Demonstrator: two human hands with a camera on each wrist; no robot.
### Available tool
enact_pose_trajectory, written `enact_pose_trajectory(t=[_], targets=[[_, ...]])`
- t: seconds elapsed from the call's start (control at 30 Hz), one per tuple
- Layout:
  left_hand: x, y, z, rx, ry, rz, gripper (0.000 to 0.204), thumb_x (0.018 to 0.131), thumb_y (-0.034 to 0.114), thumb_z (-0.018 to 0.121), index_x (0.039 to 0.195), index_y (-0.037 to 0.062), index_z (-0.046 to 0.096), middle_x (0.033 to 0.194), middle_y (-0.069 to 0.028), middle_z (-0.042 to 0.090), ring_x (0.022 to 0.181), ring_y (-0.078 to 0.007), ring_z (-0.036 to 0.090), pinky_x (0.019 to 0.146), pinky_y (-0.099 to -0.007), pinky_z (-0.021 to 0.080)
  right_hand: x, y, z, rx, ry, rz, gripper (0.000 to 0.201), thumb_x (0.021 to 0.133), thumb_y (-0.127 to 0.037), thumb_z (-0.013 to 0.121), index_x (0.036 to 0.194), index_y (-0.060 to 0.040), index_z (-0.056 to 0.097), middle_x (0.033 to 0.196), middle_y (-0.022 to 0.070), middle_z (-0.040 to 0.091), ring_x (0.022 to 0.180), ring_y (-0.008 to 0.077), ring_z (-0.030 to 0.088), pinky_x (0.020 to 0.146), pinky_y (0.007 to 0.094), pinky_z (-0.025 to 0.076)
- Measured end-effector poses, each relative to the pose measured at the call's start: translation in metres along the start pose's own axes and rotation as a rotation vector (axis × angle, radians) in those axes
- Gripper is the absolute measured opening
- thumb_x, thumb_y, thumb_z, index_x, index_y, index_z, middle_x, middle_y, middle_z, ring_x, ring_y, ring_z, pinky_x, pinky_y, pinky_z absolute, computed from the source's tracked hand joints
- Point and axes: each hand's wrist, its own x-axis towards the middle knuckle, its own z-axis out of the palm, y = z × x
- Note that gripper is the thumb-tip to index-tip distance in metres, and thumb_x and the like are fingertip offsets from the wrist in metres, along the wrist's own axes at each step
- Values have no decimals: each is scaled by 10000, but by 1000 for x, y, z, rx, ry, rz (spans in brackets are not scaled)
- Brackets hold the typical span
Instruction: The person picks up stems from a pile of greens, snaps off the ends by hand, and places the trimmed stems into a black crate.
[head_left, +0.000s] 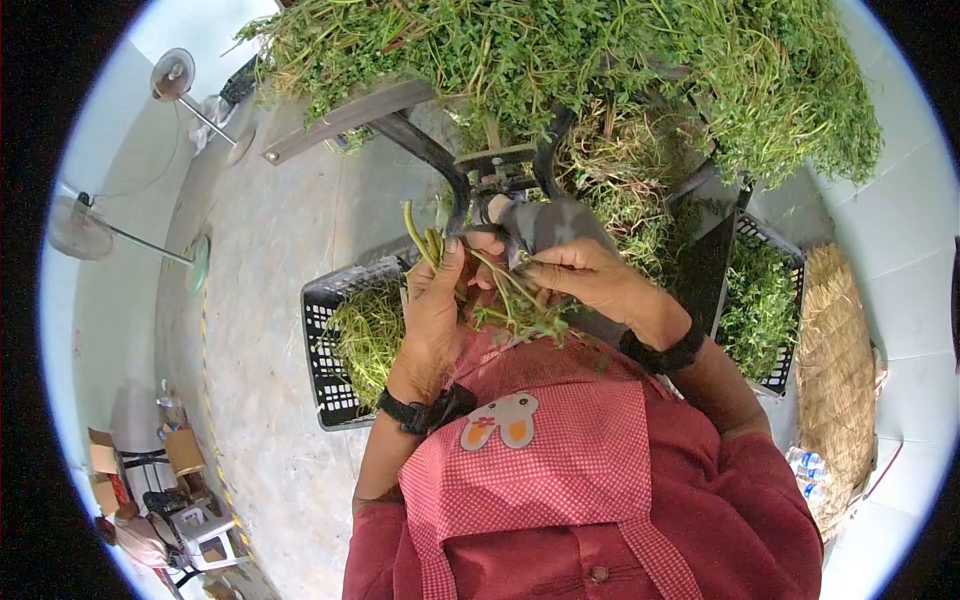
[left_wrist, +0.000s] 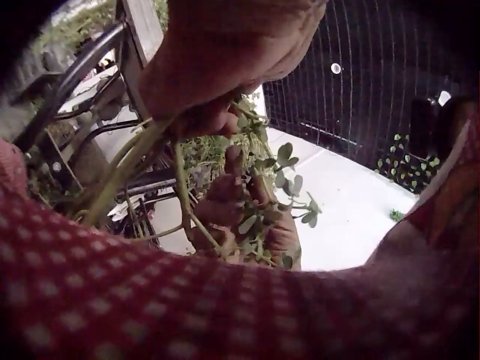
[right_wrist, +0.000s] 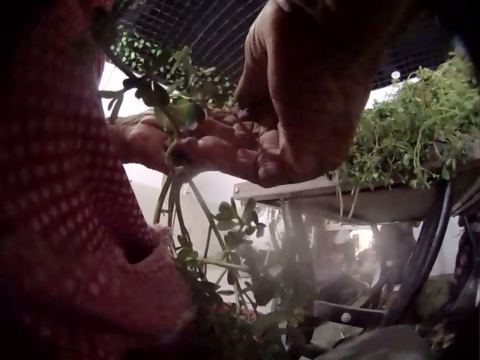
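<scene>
My left hand grips several thick green stems, their ends sticking up past the thumb. From that hand a thinner leafy sprig hangs down over the apron. The fingers of my right hand pinch at the sprig's side, close to the left fingertips. In the left wrist view, the stems run down from under the hand, with small round leaves beside the other fingers. The right wrist view has the right hand bent around the stems, leaves dangling beneath.
A big heap of leafy greens covers the table ahead. Black crates with stems and with leaves stand left and right. A rolled straw mat lies far right; two fans stand left.
</scene>
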Motion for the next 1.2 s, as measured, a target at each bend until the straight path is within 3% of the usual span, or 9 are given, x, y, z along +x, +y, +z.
enact_pose_trajectory(t=[0.53,0.7,0.8,0.87,0.9,1.0,1.07,1.13,1.2], targets=[[-2,-8,9,342,-88,116,216,913,190,539,1016,23,629,820,4,606,660,-30,504,566,-157,384,1,11,11,-36,128,-60,203,854,-171,593,910,18,640,716,-7,605,631,47,512,553,218,410],[2,-10,8,1003,-223,722,201,878,156,561,1016,31,638,1017,-43,575,813,-138,543,718,-253,438,-6,13,12,212,183,-11,169,860,-150,574,900,13,594,743,20,616,665,72,550,589,244,440],[-10,-4,19,1030,-315,671,211,838,96,569,1025,25,635,1012,-85,580,893,-206,560,798,-300,439,-4,23,5,134,253,105,155,864,-139,565,946,-9,589,762,24,614,711,73,556,607,247,446],[-13,-7,23,1010,-396,629,220,832,81,552,1029,35,636,1012,-93,582,919,-217,565,820,-303,439,7,46,-16,-732,540,-469,136,863,-140,568,956,-46,599,775,17,607,722,47,541,584,218,432],[-13,-9,24,987,-468,591,232,826,66,536,1034,44,636,1012,-101,583,945,-228,569,842,-307,438,4,32,-20,-303,460,-167,145,850,-142,588,967,-59,603,772,0,596,696,42,523,572,227,426],[-15,-23,19,965,-489,358,221,741,30,566,960,35,600,922,-123,601,884,-315,583,775,-364,468,-11,-11,-22,13,239,-43,181,838,-152,603,983,-44,602,796,4,606,697,59,532,596,249,440],[-15,-24,21,978,-578,378,224,744,31,563,964,40,597,918,-123,607,871,-316,589,765,-369,468,-17,-32,-26,-17,162,13,218,833,-170,615,1006,-38,620,848,14,638,710,80,549,614,259,451],[-16,-25,20,994,-663,398,226,746,32,560,969,45,595,914,-122,613,859,-318,596,756,-373,469,-11,-51,-21,-408,-138,-338,234,816,-179,619,1011,-52,646,846,43,663,691,77,563,603,245,450],[-17,-29,15,1125,-708,325,221,752,41,570,969,54,606,894,-106,623,825,-316,604,721,-375,481,-8,-78,-11,-606,-186,-286,249,790,-191,627,999,-61,662,802,94,664,654,101,581,601,261,452]])
